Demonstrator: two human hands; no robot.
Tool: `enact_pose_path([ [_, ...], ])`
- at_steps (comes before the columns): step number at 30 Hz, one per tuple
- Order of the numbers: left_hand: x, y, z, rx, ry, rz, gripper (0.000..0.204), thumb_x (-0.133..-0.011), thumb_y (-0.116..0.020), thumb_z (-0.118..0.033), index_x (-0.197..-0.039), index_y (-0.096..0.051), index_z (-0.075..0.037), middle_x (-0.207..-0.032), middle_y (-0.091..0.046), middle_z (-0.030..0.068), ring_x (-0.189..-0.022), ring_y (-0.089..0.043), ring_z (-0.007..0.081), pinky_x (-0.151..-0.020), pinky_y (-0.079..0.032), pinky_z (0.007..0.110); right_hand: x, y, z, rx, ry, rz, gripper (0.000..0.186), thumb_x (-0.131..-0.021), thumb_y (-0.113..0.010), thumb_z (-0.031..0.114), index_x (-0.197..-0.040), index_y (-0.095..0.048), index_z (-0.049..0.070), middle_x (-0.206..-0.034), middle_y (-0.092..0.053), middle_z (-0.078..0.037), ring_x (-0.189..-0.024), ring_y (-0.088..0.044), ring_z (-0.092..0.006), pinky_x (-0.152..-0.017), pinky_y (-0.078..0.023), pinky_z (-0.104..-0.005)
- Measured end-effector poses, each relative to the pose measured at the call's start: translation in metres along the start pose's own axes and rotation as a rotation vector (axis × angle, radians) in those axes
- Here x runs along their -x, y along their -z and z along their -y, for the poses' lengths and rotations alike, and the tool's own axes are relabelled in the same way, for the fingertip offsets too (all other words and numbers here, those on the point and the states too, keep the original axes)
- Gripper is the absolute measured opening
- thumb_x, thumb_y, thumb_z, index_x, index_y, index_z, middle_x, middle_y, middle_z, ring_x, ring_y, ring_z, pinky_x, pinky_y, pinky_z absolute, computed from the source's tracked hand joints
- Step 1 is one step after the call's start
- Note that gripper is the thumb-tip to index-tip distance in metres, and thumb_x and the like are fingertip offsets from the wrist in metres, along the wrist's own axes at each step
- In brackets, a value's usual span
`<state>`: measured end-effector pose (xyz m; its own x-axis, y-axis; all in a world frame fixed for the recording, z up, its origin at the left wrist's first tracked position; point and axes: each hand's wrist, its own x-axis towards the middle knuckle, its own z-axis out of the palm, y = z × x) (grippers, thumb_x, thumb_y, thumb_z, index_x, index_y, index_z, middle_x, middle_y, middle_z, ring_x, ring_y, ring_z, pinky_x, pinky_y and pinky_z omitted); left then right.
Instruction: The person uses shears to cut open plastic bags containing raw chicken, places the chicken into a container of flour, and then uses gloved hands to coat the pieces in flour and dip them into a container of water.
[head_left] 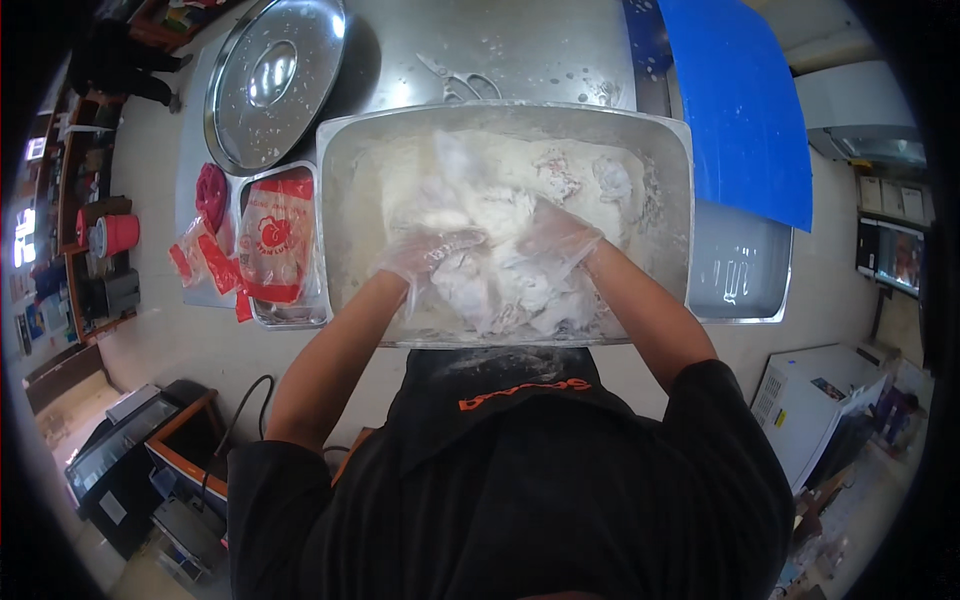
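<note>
Powder surrounds left hand and right hand, touching coated pieces (grip opening and hold: I can't tell).

White, flour-like powder lies loose across a deep metal pan, smeared up its walls. Pan is rectangular, corners rounded, long side crosswise. Lumpy pieces, irregular, thickly powdered, sit heaped at near side; two more toward far right, one showing reddish patches. Farther left, white blur, form unclear.
</note>
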<state>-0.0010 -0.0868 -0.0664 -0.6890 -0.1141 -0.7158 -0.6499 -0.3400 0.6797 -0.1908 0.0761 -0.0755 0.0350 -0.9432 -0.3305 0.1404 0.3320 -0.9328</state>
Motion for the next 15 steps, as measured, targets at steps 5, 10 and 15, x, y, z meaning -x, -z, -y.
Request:
enact_pose_path([
  [5, 0.040, 0.029, -0.047, -0.384, -0.140, -0.361, 0.033, -0.094, -0.056, -0.019, -0.125, -0.058, -0.005, -0.117, -0.064, 0.0088, -0.099, -0.061, 0.0123, -0.085, -0.046, 0.025, 0.038, 0.009, 0.064, 0.367, 0.307, -0.198, 0.052, -0.077, -0.069, 0.015, -0.124, -0.053, -0.002, -0.102, -0.067, -0.016, -0.098, -0.064, -0.0270, -0.083, -0.052, -0.0419],
  [10, 0.031, 0.068, -0.029, -0.275, -0.254, -0.435, 0.034, -0.093, -0.056, -0.025, -0.119, -0.062, -0.004, -0.111, -0.066, 0.0087, -0.097, -0.063, 0.0156, -0.081, -0.047, 0.029, 0.071, 0.089, -0.036, 1.299, -0.520, -0.672, 0.035, -0.084, -0.055, 0.019, -0.105, -0.060, -0.008, -0.106, -0.064, -0.025, -0.099, -0.063, -0.0348, -0.087, -0.050, -0.0405],
  [15, 0.043, 0.049, -0.060, -0.805, -0.140, -0.809, 0.061, -0.086, -0.061, -0.051, -0.119, -0.060, 0.001, -0.108, -0.066, 0.0189, -0.101, -0.064, 0.0289, -0.087, -0.048, 0.039, 0.089, 0.090, -0.024, 1.693, -0.304, -0.588, 0.031, -0.084, -0.057, 0.020, -0.100, -0.063, -0.006, -0.097, -0.066, -0.022, -0.093, -0.063, -0.0377, -0.083, -0.050, -0.0428],
])
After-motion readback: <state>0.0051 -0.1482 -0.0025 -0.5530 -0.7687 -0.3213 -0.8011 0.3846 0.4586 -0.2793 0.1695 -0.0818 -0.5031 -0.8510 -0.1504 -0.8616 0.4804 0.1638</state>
